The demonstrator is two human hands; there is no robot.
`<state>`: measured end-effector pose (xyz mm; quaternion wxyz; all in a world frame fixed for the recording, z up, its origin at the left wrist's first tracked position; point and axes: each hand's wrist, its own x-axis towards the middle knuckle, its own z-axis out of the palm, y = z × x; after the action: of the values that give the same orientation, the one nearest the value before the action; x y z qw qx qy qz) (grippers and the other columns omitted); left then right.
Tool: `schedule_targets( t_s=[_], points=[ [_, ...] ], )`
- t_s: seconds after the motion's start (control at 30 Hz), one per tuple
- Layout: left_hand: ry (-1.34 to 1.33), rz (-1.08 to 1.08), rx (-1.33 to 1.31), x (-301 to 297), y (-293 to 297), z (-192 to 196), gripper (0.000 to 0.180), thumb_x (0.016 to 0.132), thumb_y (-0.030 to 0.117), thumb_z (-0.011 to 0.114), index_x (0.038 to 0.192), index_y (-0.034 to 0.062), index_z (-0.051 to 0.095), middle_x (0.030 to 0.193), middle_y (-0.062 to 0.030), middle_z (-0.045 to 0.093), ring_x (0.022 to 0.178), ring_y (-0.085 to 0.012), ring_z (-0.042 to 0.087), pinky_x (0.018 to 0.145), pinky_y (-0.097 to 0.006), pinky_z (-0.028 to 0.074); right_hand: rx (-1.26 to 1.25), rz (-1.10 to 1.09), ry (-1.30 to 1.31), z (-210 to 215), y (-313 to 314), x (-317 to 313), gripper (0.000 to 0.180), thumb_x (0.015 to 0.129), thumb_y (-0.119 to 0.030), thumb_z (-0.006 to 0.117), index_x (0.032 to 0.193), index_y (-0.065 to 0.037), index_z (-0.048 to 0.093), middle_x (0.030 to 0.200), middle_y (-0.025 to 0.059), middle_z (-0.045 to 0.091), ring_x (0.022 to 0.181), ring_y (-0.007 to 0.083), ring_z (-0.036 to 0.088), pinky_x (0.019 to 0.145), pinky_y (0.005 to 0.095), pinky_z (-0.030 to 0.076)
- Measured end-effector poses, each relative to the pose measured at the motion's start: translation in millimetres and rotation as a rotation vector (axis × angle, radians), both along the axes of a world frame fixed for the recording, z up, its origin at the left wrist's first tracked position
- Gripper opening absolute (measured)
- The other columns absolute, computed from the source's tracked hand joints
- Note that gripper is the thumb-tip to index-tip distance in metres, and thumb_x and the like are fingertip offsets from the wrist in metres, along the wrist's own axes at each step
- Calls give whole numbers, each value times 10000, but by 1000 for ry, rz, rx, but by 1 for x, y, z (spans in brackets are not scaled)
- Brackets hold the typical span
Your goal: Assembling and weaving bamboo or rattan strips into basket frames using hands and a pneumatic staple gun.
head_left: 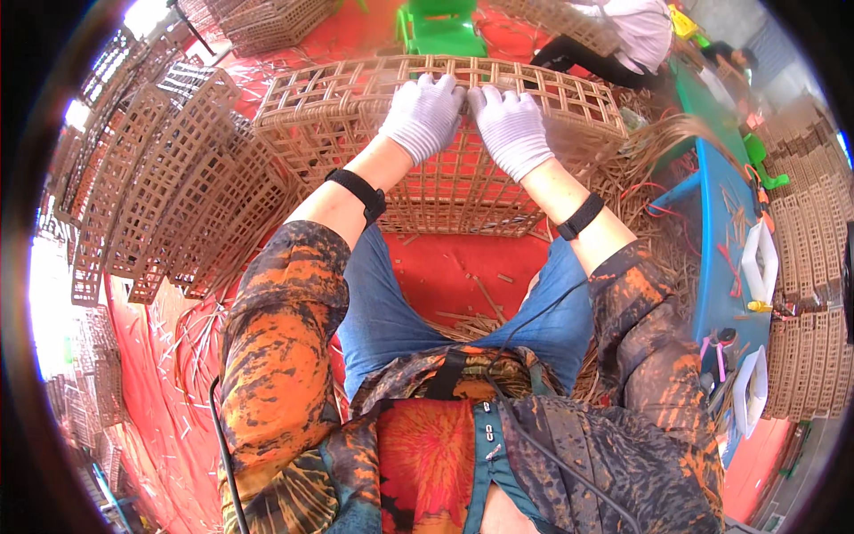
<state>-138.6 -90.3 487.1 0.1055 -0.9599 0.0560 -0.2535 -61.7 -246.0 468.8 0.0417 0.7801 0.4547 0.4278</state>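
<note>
A large openwork basket (pixel 569 105), woven from flat brown strips, stands on its side in front of my knees. My left hand (pixel 422 117), in a white ribbed work glove, has its fingers bent over the top edge of the basket near the middle. Close to its right, my right hand (pixel 511 132), gloved the same way, also grips that edge, thumb near the other thumb. What the fingertips do behind the weave is partly hidden, and any thin strip between them is too small to make out.
Stacked lattice panels (pixel 160 178) lean at the left. On the right is a blue table (pixel 725 240) with white frame-like pieces (pixel 759 262); loose strips (pixel 654 160) lie beside it. A green chair (pixel 440 31) and another person (pixel 636 36) are beyond. Red sheeting (pixel 445 267) covers the floor.
</note>
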Motion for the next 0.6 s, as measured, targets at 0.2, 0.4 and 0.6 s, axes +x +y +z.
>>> schedule_targets(
  t_s=[0.2, 0.4, 0.6],
  points=[
    [59, -4, 18, 1, 2, 1, 240, 879, 266, 659, 1052, 99, 653, 1021, -90, 622, 978, -282, 635, 783, -437, 554, -28, 43, 105, 5, 0, 2, 126, 915, -189, 569, 968, -82, 611, 807, 68, 699, 716, 236, 719, 640, 379, 580],
    [-27, -143, -76, -4, 18, -5, 276, 887, 202, 635, 1146, 109, 647, 1076, -66, 623, 1047, -277, 609, 875, -422, 520, -51, 71, 309, 18, -8, 1, 218, 915, -196, 585, 1104, -98, 634, 988, 92, 701, 890, 257, 710, 788, 413, 570],
    [-159, -117, -225, -48, 67, -11, 465, 795, 95, 688, 1253, 139, 620, 1230, -66, 623, 1152, -276, 587, 985, -440, 446, 47, 24, 335, 21, -1, -12, 367, 859, -353, 673, 1147, -127, 639, 1075, 81, 659, 971, 289, 645, 863, 461, 502]
  ],
)
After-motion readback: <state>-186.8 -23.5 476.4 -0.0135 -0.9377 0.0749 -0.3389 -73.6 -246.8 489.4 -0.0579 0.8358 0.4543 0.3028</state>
